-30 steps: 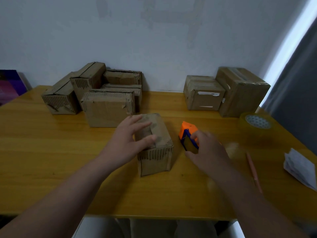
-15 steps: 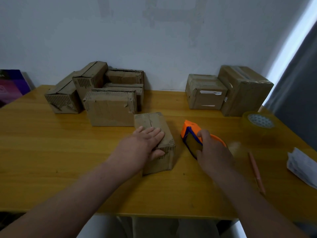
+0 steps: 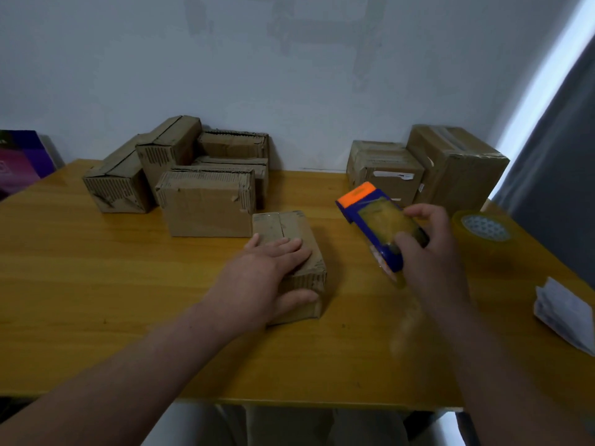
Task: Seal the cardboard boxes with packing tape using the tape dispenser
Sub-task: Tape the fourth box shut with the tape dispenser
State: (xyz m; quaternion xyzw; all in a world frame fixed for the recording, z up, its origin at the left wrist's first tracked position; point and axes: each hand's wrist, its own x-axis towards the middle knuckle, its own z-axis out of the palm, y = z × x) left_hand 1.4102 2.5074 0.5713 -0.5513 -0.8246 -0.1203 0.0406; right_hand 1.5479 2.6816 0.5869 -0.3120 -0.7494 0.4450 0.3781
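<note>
Cardboard box: a small box (image 3: 280, 227) lay near the middle of the wooden table (image 3: 96, 284), flaps closed, with the centre seam apparently untaped.
Left hand: the left hand (image 3: 267, 275) rested flat on the box's top, fingers straight and thumb down the near face. A second earlier it had only hovered at the box's left side.
Tape dispenser: the orange and blue tape dispenser (image 3: 376, 220) was held up off the table, just right of the box and tilted with its orange end toward the wall. A second earlier it had sat on the table beside the box.
Right hand: the right hand (image 3: 428, 252) gripped the dispenser, fingers and thumb curled round its body.
Meaning for the task: the box looked pinned and the tool ready, so laying tape along the seam seemed the next step.
Left pile: several worn boxes (image 3: 206, 204) were heaped behind the small one, just beyond its far end.
Right pair: two more boxes (image 3: 386, 169) stood against the wall.
Spare roll: a clear tape roll (image 3: 486, 230) sat near the right edge.
Paper: a crumpled white sheet (image 3: 566, 310) lay at far right.
In the way: the flat palm covered the near half of the seam and would probably need to shift.
</note>
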